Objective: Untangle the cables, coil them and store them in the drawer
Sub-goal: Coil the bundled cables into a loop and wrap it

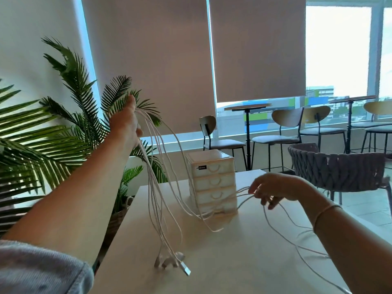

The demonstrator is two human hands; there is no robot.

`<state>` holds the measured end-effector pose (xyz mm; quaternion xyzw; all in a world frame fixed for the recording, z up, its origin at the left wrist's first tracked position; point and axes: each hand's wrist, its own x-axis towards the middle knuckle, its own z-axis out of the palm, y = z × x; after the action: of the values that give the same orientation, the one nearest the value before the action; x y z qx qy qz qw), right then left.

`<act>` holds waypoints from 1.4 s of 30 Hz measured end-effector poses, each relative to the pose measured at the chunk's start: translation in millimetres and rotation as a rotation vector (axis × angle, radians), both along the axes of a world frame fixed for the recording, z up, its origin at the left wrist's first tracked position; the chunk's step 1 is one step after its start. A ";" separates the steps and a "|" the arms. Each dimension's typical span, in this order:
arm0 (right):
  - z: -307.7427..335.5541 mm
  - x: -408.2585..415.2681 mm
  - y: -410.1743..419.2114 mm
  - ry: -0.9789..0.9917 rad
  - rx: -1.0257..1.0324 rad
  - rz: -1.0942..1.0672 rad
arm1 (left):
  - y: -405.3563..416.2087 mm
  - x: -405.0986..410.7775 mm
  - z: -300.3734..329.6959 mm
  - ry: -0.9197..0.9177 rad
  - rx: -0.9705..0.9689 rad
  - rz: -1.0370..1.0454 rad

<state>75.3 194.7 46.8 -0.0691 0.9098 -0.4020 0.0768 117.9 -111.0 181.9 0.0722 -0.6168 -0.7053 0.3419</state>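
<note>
Head view: cables (161,187) hang from raised left hand (125,122) to right hand (273,187).

cables (161,200): we see white
drawer unit (212,181): we see cream-white, black label
surface (244,262): white
palm (63,132): green
woven chair (337,170): grey
sleeve (38,270): light blue
</note>
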 end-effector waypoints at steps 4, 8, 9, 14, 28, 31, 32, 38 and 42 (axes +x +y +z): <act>11.0 -0.6 -5.3 0.004 0.292 -0.069 | 2.2 1.3 2.0 0.010 -0.003 0.008; -8.8 -10.1 14.9 0.088 0.486 -0.299 | -10.1 5.3 7.8 0.033 0.022 0.104; -15.3 -10.6 19.5 0.075 0.465 -0.338 | -12.3 6.7 8.8 0.045 0.033 0.119; -25.7 -10.7 15.3 -0.131 0.121 -0.362 | -8.5 6.6 6.2 0.001 0.018 0.114; -26.0 -2.3 -10.4 0.024 0.134 -0.193 | 16.1 7.6 12.6 0.031 0.014 -0.005; -60.8 -3.9 -20.0 0.001 0.370 -0.153 | 16.6 6.4 11.3 0.034 0.016 -0.001; -69.7 -2.9 -24.9 0.011 0.401 -0.126 | 17.5 5.8 10.4 0.032 0.014 -0.003; -119.9 -7.2 -43.4 0.032 0.630 -0.041 | 18.9 1.9 6.1 0.035 0.005 -0.025; -125.9 -5.7 -39.4 0.019 0.612 -0.084 | 10.0 -2.5 4.9 0.016 -0.004 -0.009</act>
<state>69.6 155.3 -79.1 -0.0088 0.9913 -0.1115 0.0688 115.4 -101.0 186.8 0.0631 -0.6158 -0.7062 0.3437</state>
